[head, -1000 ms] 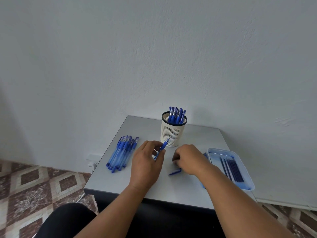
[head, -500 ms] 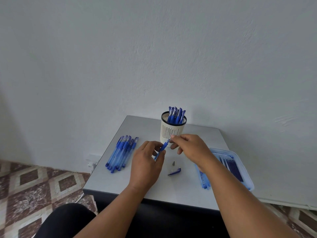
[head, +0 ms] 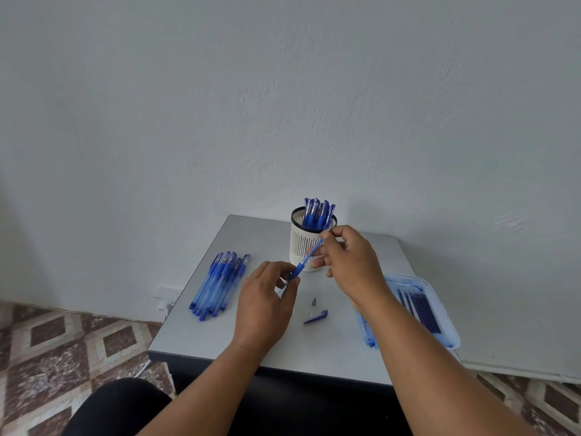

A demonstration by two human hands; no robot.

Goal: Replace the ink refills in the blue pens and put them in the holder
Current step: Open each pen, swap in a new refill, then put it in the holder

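Grey table [head: 239, 347], lower centre of frame. Tray [head: 448, 322] of refills at its right edge. Holder [head: 306, 247] with pens at the far centre; loose pens [head: 220, 284] at left. Left hand [head: 264, 306] pinches pen barrel [head: 298, 269]; right hand [head: 352, 262] pinches its upper end. Cap [head: 316, 316] lies below.

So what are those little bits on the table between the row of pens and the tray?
In the head view, a small grey pen tip and a blue cap lie between the pen row and tray, below both hands.
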